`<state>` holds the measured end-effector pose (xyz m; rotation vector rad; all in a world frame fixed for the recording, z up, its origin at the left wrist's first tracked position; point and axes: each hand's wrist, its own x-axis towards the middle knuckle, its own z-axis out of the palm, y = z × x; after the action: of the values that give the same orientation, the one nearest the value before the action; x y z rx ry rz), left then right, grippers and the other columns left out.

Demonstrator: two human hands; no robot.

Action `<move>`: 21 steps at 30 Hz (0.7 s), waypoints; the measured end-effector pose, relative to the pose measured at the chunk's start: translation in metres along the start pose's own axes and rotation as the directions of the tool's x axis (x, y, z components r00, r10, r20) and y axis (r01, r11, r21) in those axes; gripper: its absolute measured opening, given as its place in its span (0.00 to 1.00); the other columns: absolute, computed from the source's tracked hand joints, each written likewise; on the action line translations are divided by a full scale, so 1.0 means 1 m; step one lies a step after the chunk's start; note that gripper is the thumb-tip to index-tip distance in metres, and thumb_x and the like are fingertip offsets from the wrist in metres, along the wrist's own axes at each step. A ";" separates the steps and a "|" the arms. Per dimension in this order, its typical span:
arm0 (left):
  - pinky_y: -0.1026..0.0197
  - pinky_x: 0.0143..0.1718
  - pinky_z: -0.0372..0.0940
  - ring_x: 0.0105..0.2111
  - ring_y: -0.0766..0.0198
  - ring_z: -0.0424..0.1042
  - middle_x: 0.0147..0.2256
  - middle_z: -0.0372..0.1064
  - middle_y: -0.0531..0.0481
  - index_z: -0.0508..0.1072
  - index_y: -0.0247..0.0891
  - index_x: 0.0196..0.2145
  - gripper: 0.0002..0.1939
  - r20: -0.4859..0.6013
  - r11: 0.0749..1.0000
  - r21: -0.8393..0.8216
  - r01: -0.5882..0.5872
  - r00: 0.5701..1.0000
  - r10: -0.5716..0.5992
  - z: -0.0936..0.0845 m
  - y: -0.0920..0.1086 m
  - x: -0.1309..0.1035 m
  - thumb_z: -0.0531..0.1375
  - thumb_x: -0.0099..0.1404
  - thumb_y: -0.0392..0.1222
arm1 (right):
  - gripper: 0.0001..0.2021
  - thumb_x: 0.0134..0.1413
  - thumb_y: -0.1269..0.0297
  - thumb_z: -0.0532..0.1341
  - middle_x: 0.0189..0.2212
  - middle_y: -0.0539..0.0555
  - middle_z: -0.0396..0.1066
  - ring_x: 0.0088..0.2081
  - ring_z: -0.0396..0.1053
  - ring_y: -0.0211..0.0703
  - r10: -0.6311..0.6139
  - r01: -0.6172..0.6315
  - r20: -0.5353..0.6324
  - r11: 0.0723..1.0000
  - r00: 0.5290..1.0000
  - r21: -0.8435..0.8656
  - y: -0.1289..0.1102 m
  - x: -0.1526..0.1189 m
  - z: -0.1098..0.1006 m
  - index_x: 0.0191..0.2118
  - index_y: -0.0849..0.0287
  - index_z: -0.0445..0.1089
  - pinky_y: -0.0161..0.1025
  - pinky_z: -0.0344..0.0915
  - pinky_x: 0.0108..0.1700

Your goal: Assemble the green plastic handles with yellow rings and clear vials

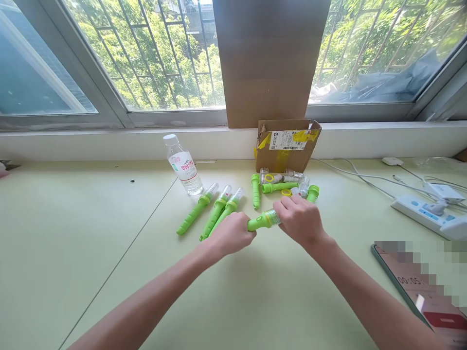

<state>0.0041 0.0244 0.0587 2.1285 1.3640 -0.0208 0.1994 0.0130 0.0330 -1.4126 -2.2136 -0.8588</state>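
Above the table, a green light stick (259, 222) with a clear ribbed cap lies nearly level between my two hands. My left hand (236, 230) is closed round its green handle end, which the fingers hide. My right hand (298, 217) is wrapped over the clear cap at the other end, so the cap's tip cannot be seen. Three similar green light sticks (197, 212) with clear caps lie side by side, just beyond my left hand. Past my right hand are loose parts: an upright green handle (256, 191), a lying green handle (280, 186), yellow rings (269, 178) and clear caps (303, 186).
A water bottle (184, 166) stands behind the three sticks. An open cardboard box (286, 148) sits against the wall behind the loose parts. On the right are a power strip (419, 214) with cables and a phone (408, 287) showing a timer.
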 end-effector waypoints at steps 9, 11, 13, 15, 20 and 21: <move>0.59 0.25 0.56 0.25 0.54 0.72 0.24 0.70 0.42 0.72 0.35 0.29 0.11 -0.315 0.875 0.470 0.120 0.948 0.038 0.015 0.003 -0.002 0.49 0.58 0.32 | 0.10 0.46 0.78 0.53 0.26 0.54 0.71 0.28 0.67 0.45 0.154 -0.259 0.347 0.925 0.925 0.279 -0.010 -0.007 0.000 0.30 0.60 0.69 0.37 0.57 0.27; 0.59 0.26 0.57 0.26 0.54 0.72 0.24 0.70 0.42 0.71 0.35 0.29 0.11 -0.342 0.849 0.505 0.153 0.939 0.034 0.005 0.003 -0.004 0.49 0.58 0.32 | 0.16 0.51 0.74 0.54 0.41 0.60 0.72 0.44 0.69 0.49 0.232 -0.316 0.229 0.826 0.945 0.467 -0.016 -0.016 -0.001 0.47 0.63 0.66 0.42 0.65 0.40; 0.59 0.25 0.57 0.25 0.55 0.71 0.24 0.70 0.44 0.70 0.37 0.26 0.09 -0.347 0.836 0.520 0.173 0.938 0.021 -0.005 0.001 -0.008 0.50 0.57 0.33 | 0.26 0.57 0.67 0.54 0.56 0.63 0.61 0.59 0.58 0.51 0.274 -0.329 0.184 0.742 0.944 0.584 -0.021 -0.025 -0.004 0.61 0.63 0.52 0.46 0.61 0.54; 0.60 0.24 0.55 0.23 0.57 0.70 0.23 0.70 0.45 0.69 0.38 0.26 0.08 -0.368 0.822 0.534 0.200 0.930 0.013 -0.012 -0.003 -0.013 0.50 0.56 0.33 | 0.31 0.61 0.62 0.51 0.65 0.60 0.48 0.65 0.46 0.48 0.257 -0.354 0.245 0.701 0.935 0.619 -0.024 -0.033 -0.007 0.67 0.59 0.39 0.47 0.54 0.61; 0.61 0.22 0.52 0.22 0.58 0.69 0.23 0.70 0.46 0.68 0.39 0.24 0.08 -0.420 0.814 0.502 0.293 0.905 -0.067 -0.026 -0.012 -0.024 0.50 0.57 0.34 | 0.35 0.65 0.54 0.43 0.67 0.64 0.40 0.67 0.41 0.53 0.135 -0.395 0.462 0.752 0.876 0.528 -0.045 -0.061 0.006 0.68 0.63 0.25 0.54 0.48 0.64; 0.62 0.22 0.51 0.22 0.59 0.69 0.24 0.70 0.47 0.68 0.39 0.24 0.09 -0.455 0.826 0.468 0.316 0.887 -0.082 -0.030 -0.013 -0.026 0.50 0.58 0.36 | 0.34 0.65 0.52 0.43 0.67 0.64 0.41 0.67 0.42 0.54 0.081 -0.354 0.475 0.778 0.876 0.520 -0.062 -0.077 0.010 0.68 0.62 0.28 0.55 0.48 0.64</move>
<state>-0.0280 0.0222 0.0856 2.5237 2.0342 -0.0342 0.1760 -0.0520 -0.0392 -1.5762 -2.2402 0.2733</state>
